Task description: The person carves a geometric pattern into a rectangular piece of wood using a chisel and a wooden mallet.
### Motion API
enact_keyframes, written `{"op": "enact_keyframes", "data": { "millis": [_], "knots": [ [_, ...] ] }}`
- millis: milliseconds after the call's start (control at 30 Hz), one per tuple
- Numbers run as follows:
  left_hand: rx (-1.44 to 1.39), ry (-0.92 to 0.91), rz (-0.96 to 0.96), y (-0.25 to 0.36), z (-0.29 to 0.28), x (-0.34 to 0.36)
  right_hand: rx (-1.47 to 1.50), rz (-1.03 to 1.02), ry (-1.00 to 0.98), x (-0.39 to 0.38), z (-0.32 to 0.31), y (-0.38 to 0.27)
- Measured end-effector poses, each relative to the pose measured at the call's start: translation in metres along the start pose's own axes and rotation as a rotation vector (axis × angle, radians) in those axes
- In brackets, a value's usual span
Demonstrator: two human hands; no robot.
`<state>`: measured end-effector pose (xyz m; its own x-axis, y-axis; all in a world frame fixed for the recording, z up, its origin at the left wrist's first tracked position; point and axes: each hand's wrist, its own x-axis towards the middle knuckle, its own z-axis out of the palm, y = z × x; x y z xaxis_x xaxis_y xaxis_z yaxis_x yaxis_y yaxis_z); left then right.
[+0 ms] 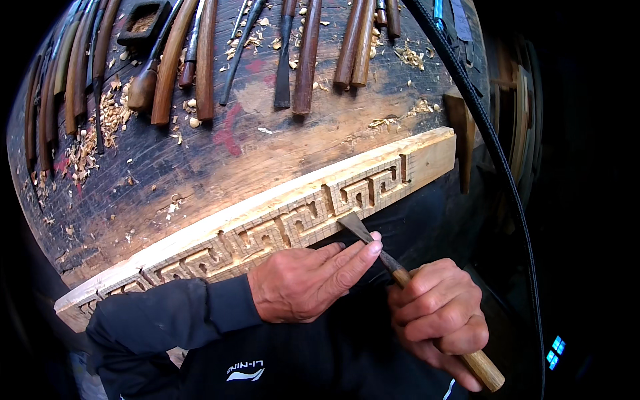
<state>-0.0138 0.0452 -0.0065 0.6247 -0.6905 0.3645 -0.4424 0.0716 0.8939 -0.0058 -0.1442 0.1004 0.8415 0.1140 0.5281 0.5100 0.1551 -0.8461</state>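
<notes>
My right hand [440, 313] is wrapped round the wooden handle of a flat chisel [383, 253], whose butt end sticks out below my fist. The chisel slants up and left, its steel edge touching the lower edge of a pale wooden strip [427, 157]. My left hand [310, 280] lies along the strip's near side, fingers long and pressed together, their tips closed against the chisel's shank. A pencil grid and a carved angular key pattern run along the strip's face. My left sleeve covers part of its left end.
A dark, worn workbench [200, 157] carries the strip along its near edge. Several wooden-handled carving tools [170, 63] line its far side, with wood shavings [110, 113] among them. A small black square box [143, 23] stands there too. A black cable [490, 127] hangs down at the right.
</notes>
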Motion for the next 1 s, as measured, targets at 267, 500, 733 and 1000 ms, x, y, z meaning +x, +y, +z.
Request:
{"op": "enact_keyframes", "data": {
  "millis": [267,500,733,1000],
  "knots": [
    [0.009,-0.007,-0.019,0.000,-0.002,0.000,-0.016,0.053,0.042,0.014,0.007,0.014],
    [-0.027,0.006,-0.052,0.002,-0.005,0.004,-0.019,0.113,-0.009,0.028,0.002,0.017],
    [-0.031,0.003,-0.056,0.000,-0.005,0.005,-0.028,0.131,-0.003,0.029,0.005,0.020],
    [-0.017,0.026,-0.045,0.000,-0.001,0.002,-0.008,0.059,0.036,0.015,0.007,0.020]
  ]
}}
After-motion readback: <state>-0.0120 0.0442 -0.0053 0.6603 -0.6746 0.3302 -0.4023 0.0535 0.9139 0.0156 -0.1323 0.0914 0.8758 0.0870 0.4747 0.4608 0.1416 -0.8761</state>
